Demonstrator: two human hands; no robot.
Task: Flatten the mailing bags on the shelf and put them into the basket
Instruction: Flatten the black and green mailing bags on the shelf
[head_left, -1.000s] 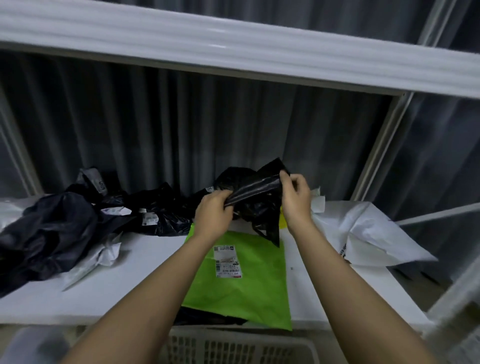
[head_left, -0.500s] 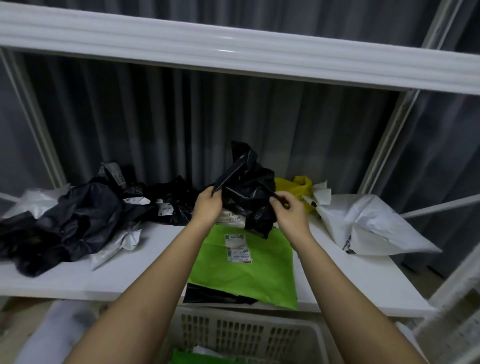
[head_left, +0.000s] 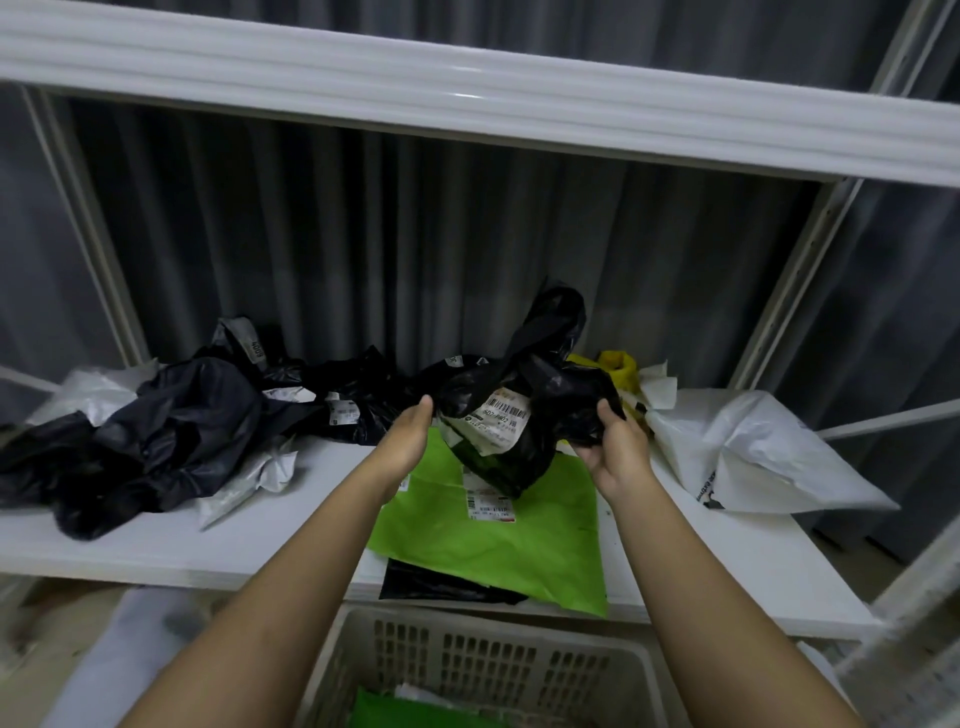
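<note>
A crumpled black mailing bag (head_left: 540, 395) with a white barcode label hangs between both hands above the shelf (head_left: 156, 545). My left hand (head_left: 408, 434) grips its left edge and my right hand (head_left: 613, 441) holds its right side, fingers curled round the plastic. Under it a flattened green mailing bag (head_left: 493, 540) lies on the shelf, over a flat black bag (head_left: 441, 587) at the front edge. The white basket (head_left: 493, 660) stands below the shelf, with a green bag (head_left: 410, 712) inside.
A heap of crumpled black bags (head_left: 166, 436) and white bags (head_left: 254, 467) fills the shelf's left side. A yellow bag (head_left: 618, 369) and a large white bag (head_left: 753, 452) lie at the right. An upper shelf board (head_left: 467, 98) runs overhead; uprights stand at both ends.
The black bag has been turned so its label faces me and spread wider. My right hand moved to the right and my left hand slid along the bag's left edge.
</note>
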